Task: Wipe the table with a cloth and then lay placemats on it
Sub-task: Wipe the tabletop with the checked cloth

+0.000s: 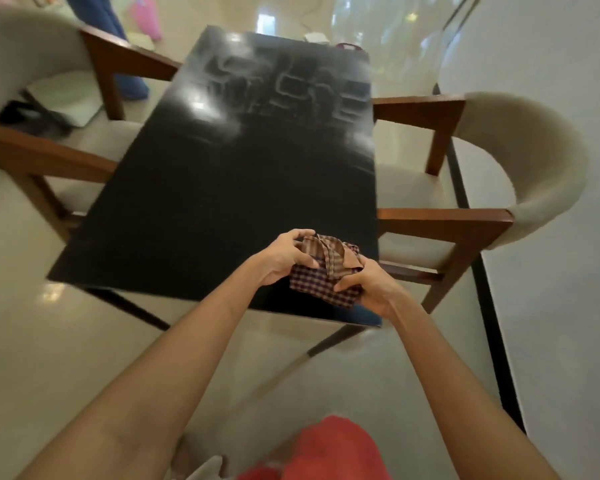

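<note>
A glossy black rectangular table (229,188) stretches away from me, with pale smear marks on its far half. Over its near right corner I hold a bunched checked cloth (326,275), brown and dark plaid. My left hand (284,258) grips the cloth's left side with the fingers curled over its top. On the other side, my right hand (368,285) clasps the lower right edge. No placemats are visible on the table.
A cream armchair with wooden arms (49,109) stands at the table's left side; green and dark items lie on its seat. A matching armchair (492,188) stands at the right. A white wall (551,271) runs along the right. Pale glossy floor surrounds the table.
</note>
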{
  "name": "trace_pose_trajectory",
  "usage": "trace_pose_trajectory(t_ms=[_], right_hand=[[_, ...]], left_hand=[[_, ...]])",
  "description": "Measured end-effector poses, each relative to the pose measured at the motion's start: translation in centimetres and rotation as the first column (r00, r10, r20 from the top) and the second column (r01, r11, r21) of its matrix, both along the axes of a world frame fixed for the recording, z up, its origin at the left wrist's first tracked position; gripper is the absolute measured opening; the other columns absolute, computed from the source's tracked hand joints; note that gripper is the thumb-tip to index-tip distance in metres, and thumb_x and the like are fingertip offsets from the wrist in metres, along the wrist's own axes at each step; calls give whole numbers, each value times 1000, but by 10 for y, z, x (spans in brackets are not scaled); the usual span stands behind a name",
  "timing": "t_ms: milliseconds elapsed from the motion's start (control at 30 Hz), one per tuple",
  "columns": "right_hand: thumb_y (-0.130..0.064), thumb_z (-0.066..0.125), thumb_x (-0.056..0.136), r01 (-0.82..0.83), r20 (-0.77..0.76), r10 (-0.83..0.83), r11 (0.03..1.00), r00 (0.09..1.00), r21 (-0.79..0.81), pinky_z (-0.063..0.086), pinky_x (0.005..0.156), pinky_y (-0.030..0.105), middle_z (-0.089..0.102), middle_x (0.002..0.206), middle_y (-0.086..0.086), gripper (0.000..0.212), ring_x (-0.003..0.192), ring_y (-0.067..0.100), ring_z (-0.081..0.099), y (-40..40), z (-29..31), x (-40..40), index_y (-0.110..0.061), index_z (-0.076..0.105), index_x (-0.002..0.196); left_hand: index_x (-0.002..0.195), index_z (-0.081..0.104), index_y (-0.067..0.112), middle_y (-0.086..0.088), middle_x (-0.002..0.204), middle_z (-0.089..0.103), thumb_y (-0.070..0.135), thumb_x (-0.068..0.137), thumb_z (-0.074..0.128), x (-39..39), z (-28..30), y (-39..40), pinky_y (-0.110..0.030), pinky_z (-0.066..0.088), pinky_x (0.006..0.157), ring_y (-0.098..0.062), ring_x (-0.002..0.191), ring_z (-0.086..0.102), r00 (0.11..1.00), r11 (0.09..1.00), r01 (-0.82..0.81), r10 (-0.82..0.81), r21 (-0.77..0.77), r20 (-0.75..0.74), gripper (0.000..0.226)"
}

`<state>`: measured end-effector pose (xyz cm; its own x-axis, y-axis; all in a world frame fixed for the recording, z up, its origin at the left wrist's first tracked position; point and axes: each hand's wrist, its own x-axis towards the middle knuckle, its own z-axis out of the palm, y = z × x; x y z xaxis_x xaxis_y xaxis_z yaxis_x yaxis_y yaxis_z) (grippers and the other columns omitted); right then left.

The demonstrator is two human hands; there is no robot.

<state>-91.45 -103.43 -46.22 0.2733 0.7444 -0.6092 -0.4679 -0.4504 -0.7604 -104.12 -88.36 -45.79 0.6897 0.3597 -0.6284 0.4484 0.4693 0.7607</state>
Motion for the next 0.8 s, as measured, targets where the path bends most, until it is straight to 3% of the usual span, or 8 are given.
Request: trace_pose_trajectory(t_ms=[100,233,367,467,567,667,800], right_hand=[[13,64,76,1,36,-1,1000,999,-13,57,84,41,70,110,14,45,106,31,65,48,-1,-50,-5,64,117],[-20,66,89,64,107,-57,996,993,-68,58,74,38,73,102,10,26,91,25,71,126,-4,-134,-9,66,112],[-48,59,92,132,35,-129,985,991,-108,56,87,48,74,104,8,40,95,27,71,206,-14,-215,-16,65,116],[-63,56,86,68,-36,-71,996,997,-63,54,91,50,73,108,8,56,101,28,70,260,-14,-271,-17,67,116],[-48,71,82,-40,-60,40,999,997,2,55,88,46,71,115,10,53,104,28,69,303,-7,-308,-15,63,123],[-20,79,78,-53,-23,53,999,998,9,58,80,42,68,119,9,59,104,25,69,351,-3,-329,-17,53,130],[-18,72,85,64,-9,-64,998,998,-27,57,80,42,68,117,7,47,104,24,67,423,-2,-342,-19,53,127]], left_hand=[[132,48,19,-9,121,55,-10,77,66,-54,3,31,-44,52,91,-24,109,57,991,985,-135,137,109,-4,65],[133,45,23,-6,123,52,8,79,73,-142,3,90,-42,51,90,-21,107,56,973,953,-209,225,219,-52,63],[134,43,21,-3,119,51,14,84,70,-223,1,156,-24,46,64,-10,90,55,952,916,-281,303,286,-37,57],[132,47,19,-5,123,55,18,84,70,-278,-4,208,-25,48,70,-14,99,56,934,875,-323,357,360,-30,53],[130,48,18,-4,125,56,18,84,70,-314,-6,258,-31,49,86,-17,108,55,921,850,-348,388,396,-23,50],[132,45,19,-2,126,53,18,86,68,-335,-4,310,-28,47,83,-14,105,52,924,849,-358,383,389,14,52],[133,45,17,-4,128,52,15,85,69,-350,-5,380,-28,50,81,-14,107,51,940,858,-333,336,392,63,53]])
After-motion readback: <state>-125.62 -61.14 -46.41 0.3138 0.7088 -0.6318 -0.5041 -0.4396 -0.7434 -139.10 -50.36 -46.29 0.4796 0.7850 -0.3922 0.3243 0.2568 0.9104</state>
